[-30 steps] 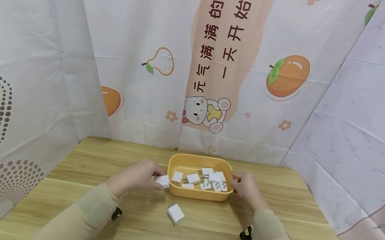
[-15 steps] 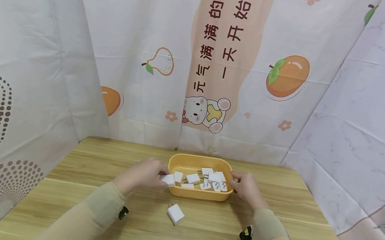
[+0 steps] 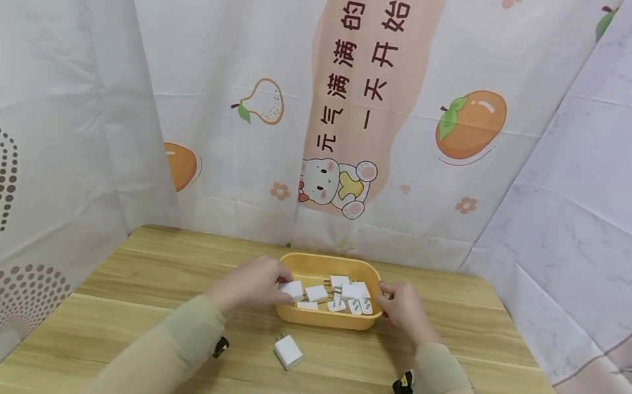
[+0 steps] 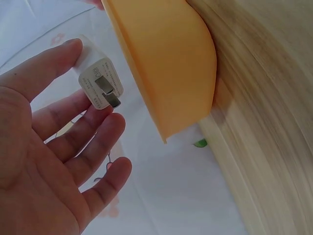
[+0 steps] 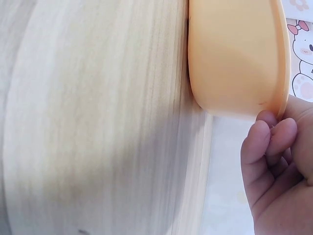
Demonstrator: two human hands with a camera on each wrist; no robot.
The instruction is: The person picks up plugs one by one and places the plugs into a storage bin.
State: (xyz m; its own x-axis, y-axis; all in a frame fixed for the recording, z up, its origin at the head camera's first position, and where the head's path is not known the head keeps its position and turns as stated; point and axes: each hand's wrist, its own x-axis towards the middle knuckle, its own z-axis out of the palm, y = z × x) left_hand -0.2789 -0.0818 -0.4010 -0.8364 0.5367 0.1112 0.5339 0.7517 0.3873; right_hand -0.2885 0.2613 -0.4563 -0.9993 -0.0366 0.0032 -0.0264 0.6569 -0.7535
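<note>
Between thumb and fingers, my left hand (image 3: 250, 285) pinches a white charger plug (image 4: 99, 83), its two metal prongs showing in the left wrist view. That plug is over the left end of an orange-yellow plastic basket (image 3: 326, 319). Several white charger plugs (image 3: 316, 293) lie jumbled in the basket, some with prongs up. At the opposite end, my right hand (image 3: 404, 308) holds the basket's rim with its fingertips; the right wrist view shows the fingers (image 5: 257, 139) curled at the rim. Another white charger plug (image 3: 287, 352) lies on the table in front of the basket.
The wooden table (image 3: 351, 388) reaches back to a printed curtain (image 3: 236, 166) just behind the basket. More fabric hangs at the left and right sides. A small black device (image 3: 403, 387) sits at the right wrist.
My left hand has moved right with the charger plug, from beside the basket to over its left end. The right hand stays at the rim.
</note>
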